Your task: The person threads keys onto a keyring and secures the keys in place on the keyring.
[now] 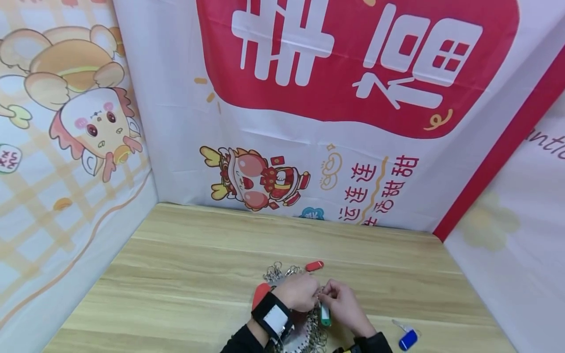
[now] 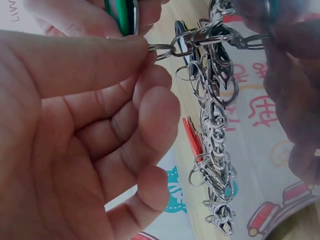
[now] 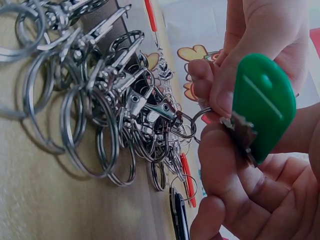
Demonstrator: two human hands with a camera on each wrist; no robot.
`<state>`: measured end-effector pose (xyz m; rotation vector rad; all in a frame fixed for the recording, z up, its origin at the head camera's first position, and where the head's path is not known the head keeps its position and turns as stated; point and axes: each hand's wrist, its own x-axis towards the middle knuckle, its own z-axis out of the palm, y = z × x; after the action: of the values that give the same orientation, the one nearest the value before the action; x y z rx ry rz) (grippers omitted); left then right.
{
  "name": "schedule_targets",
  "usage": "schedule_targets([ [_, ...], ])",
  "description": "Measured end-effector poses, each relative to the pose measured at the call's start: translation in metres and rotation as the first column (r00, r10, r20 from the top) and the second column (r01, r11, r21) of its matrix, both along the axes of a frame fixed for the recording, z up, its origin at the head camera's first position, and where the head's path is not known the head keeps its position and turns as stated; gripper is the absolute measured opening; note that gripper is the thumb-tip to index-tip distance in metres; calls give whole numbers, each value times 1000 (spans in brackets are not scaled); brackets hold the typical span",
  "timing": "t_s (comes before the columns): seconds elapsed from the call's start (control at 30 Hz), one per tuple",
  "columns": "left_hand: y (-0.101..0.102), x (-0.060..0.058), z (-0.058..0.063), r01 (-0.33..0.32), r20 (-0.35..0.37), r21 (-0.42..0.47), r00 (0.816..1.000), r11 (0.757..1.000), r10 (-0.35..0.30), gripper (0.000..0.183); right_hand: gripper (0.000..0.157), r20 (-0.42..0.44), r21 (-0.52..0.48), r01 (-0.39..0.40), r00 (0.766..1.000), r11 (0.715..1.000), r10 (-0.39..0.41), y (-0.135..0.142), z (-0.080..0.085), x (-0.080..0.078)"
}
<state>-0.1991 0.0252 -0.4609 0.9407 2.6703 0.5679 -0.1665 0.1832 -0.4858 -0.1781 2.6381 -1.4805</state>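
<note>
Many silver split rings with clasps (image 3: 90, 100) hang in a dense row along a shiny disc-like plate (image 1: 297, 338). My left hand (image 1: 297, 292) is over the plate, its thumb and index finger pinching one split ring (image 2: 162, 50) that links to a clasp. Close beside it, my right hand (image 1: 346, 304) holds a green key tag (image 3: 265, 105) with a worn metal piece, seemingly a key (image 3: 242, 134), at its lower edge. In the head view the green tag hangs below the right fingers. Part of the right fingertips' grip is hidden behind the tag.
A red key tag (image 1: 314, 266) lies beyond the hands on the wooden table (image 1: 176, 274). A blue key tag (image 1: 408, 339) with a key lies at the right. Something red and rounded (image 1: 260, 295) shows left of the left hand. A black tag (image 3: 179, 212) hangs among the rings.
</note>
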Motion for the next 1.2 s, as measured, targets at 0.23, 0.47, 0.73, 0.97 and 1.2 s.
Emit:
schedule_targets([
  [0.23, 0, 1, 2, 5, -26, -31, 1000, 1000, -6, 22, 11, -4, 13, -27, 1000, 1000, 27, 0, -2, -1],
  [0.47, 0, -1, 3, -5, -4, -1, 1000, 1000, 5, 29, 10, 17, -9, -37, 999, 999, 37, 1, -1, -3],
  [0.73, -2, -3, 3, -6, 101, 67, 995, 998, -1, 33, 10, 26, -7, 28, 999, 1000, -28, 0, -1, -3],
  [0.97, -1, -2, -1, 3, 81, 42, 997, 999, -7, 32, 11, 28, -2, 47, 999, 999, -46, 1, -4, -1],
  [1.2, 0, -2, 2, 8, 6, 8, 1000, 1000, -8, 30, 10, 23, 23, 2, 1000, 1000, -3, 4, -2, -5],
])
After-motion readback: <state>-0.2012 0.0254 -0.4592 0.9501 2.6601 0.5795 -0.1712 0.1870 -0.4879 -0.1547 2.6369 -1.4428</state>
